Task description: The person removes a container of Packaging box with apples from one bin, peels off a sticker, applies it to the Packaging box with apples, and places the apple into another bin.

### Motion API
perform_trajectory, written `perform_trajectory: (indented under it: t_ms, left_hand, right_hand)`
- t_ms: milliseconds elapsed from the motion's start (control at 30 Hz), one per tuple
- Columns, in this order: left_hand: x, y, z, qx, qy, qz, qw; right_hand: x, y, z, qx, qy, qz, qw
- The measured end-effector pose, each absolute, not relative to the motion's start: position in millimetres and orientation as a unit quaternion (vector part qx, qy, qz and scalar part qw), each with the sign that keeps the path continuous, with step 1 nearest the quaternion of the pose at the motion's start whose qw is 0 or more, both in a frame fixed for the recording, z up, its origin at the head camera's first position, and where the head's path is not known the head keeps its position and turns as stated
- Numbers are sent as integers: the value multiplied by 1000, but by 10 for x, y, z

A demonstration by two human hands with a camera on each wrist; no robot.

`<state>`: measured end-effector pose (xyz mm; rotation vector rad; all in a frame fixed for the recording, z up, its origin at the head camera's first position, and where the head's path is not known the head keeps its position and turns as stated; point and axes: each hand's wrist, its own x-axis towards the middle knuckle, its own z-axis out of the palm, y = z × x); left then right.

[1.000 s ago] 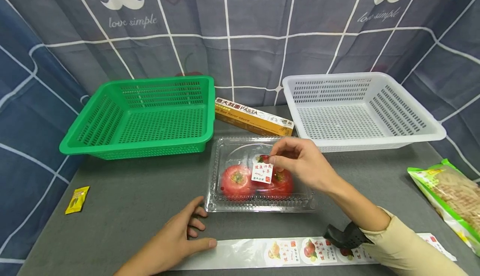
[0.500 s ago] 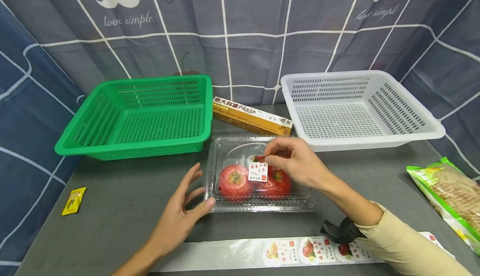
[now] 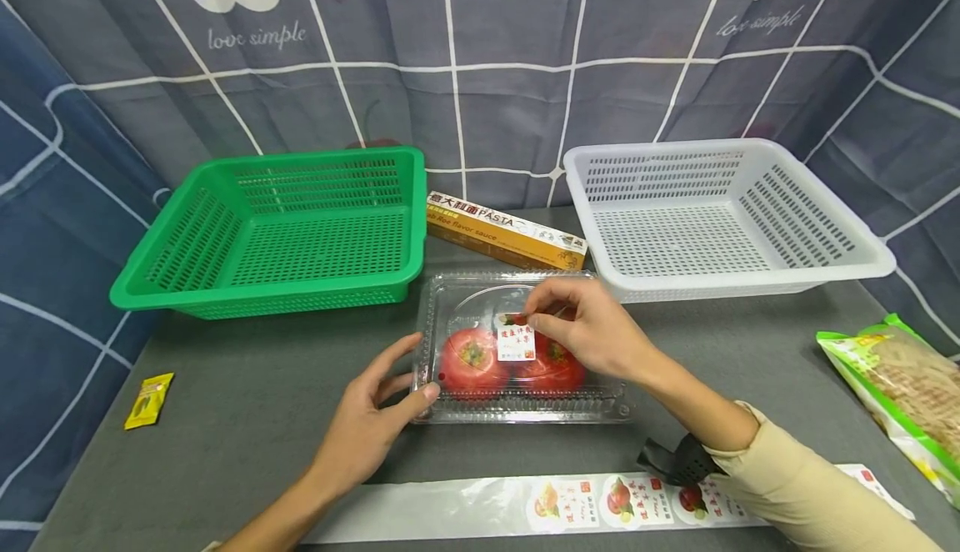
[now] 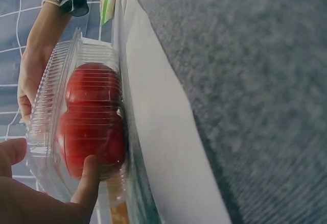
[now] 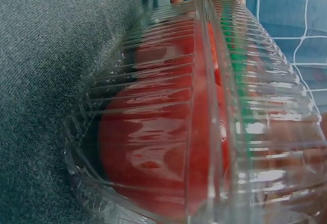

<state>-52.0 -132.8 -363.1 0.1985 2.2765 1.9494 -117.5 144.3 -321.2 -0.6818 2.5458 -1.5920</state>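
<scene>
Two red apples lie inside a clear plastic clamshell box, its lid down, at the middle of the table. My right hand pinches the upper right corner of a small white apple label between thumb and index finger. The label lies over the lid; whether it is fully stuck down I cannot tell. My left hand holds the box's left end, thumb at the front corner and fingers along the side. The left wrist view shows its fingers against the box. In the right wrist view the box hides most of the right hand.
Behind stand a green basket and a white basket, with a pasta box between them. A label strip lies in front. A yellow packet is left; a green-edged food bag is right.
My left hand has moved up off the label strip to the left end of the clamshell box. The right hand stays at the label, which now lies slightly farther left.
</scene>
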Motion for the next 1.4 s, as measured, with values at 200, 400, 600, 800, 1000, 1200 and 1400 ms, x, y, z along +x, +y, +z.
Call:
perform_trajectory:
  t_ms: [200,400,600,800,1000,1200,1400]
  left_hand:
    - [-534,-1317,-3616,66,755,647,84]
    - [-549,-1312,-3613,63,760,641,91]
    - [-551,-1323,-3602,61,757,642,106]
    - [-561,-1335,-3601,64,758,639,113]
    - [-570,-1332,-3601,64,766,629,113]
    - [-573,-1333,-3612,64,771,624,111]
    - [-578,-1368,-3647,57,769,626,118]
  right_hand:
    - [-1157,1431,-3247,-220,847,-484,12]
    - [-1139,1418,-3270,-237,867,-439,-11]
    - [-1123,1428,-3254,-252,885,-392,-7]
    - [-1096,1449,-3253,-253,887,-386,-13]
    - [-1085,1462,-3282,-300,897,-322,-32]
    - [-1070,1430,-3301,-336,917,-209,-51]
    - [-1052,1392,-3305,-325,937,-111,-65]
